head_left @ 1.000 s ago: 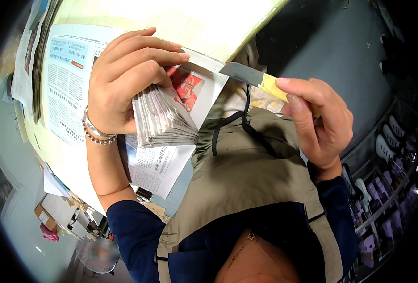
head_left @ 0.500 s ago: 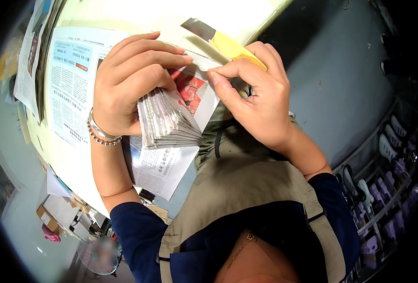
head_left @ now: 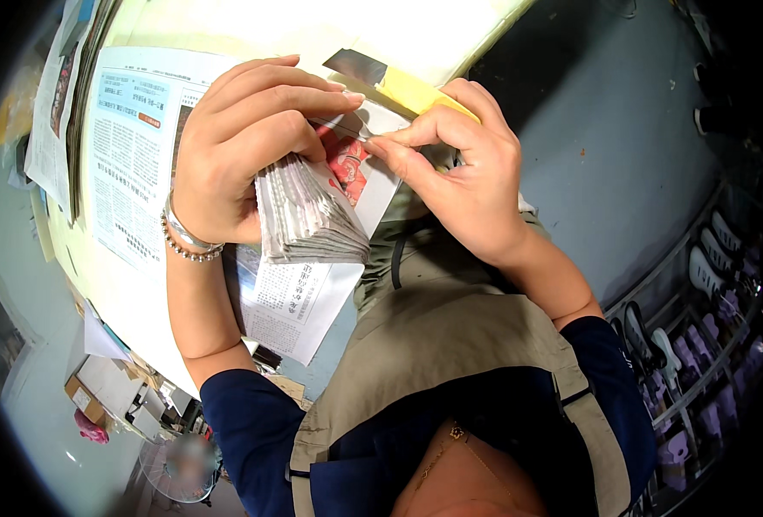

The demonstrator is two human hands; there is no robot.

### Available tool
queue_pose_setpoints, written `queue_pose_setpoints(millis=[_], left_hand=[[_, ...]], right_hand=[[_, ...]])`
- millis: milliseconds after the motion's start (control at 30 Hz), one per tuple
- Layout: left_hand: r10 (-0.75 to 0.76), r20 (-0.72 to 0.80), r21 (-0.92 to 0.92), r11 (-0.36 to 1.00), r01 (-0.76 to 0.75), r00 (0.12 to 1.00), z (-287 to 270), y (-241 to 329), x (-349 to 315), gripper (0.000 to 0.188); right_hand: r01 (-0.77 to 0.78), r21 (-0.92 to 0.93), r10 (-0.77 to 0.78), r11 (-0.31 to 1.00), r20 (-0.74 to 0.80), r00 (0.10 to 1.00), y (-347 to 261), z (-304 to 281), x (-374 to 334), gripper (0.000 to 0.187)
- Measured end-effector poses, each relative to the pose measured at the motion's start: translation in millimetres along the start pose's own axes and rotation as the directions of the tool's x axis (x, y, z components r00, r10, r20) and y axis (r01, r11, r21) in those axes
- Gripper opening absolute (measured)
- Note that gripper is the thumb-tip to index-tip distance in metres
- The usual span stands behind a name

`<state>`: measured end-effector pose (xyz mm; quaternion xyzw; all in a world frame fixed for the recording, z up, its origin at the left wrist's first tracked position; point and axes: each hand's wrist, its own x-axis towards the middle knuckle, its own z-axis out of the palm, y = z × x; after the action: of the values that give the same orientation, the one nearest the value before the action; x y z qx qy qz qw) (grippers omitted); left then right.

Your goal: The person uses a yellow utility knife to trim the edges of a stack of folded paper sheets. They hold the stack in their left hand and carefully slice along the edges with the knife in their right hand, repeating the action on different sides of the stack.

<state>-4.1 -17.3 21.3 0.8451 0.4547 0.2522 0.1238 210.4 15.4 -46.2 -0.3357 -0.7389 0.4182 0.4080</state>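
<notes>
A thick wad of folded newspaper [head_left: 308, 220], its layered edges fanned toward me, is gripped in my left hand [head_left: 239, 155]. The fingers curl over its top and the thumb lies beneath. A red picture shows on the wad's upper face. My right hand [head_left: 468, 164] pinches thumb and forefinger together at the far right edge of the top sheet. A yellow-handled flat blade [head_left: 416, 90], which looks like a scraper, is tucked in the other right-hand fingers, its grey metal end pointing up and left. How those fingers wrap it is partly hidden.
Beneath my left hand, an open newspaper [head_left: 127, 155] lies on a pale table [head_left: 304, 26]. More papers [head_left: 54, 112] are stacked at the far left. Below left are a cardboard box [head_left: 84, 396] and a fan [head_left: 179, 465]. A rack of shoes [head_left: 709, 267] stands at right.
My right hand has shifted slightly left along the sheet's edge, and the yellow-handled blade moved with it. My left hand stays on the wad, nearly unmoved.
</notes>
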Motion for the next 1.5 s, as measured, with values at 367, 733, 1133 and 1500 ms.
queue_pose_setpoints(millis=[367, 733, 1133, 1500], left_hand=[[0.043, 0.009, -0.048, 0.998, -0.042, 0.999, 3, -4, 2, 0.021], [0.038, 0.002, -0.04, 0.998, -0.038, 0.999, 5, -4, 1, 0.021], [-0.006, 0.011, -0.105, 0.994, 0.007, 1.0, 13, -5, 3, 0.021], [0.038, 0.0, -0.11, 0.993, -0.038, 0.999, 14, -10, 2, 0.021]], right_hand=[[-0.13, 0.073, 0.124, 0.989, 0.089, 0.988, -23, -63, 25, 0.022], [-0.178, -0.031, 0.171, 0.984, 0.475, 0.863, -20, -92, 55, 0.024], [-0.196, 0.028, 0.075, 0.98, 0.864, 0.498, 16, -65, 118, 0.028], [-0.444, 0.095, 0.166, 0.891, 0.841, 0.515, 27, -80, 99, 0.022]])
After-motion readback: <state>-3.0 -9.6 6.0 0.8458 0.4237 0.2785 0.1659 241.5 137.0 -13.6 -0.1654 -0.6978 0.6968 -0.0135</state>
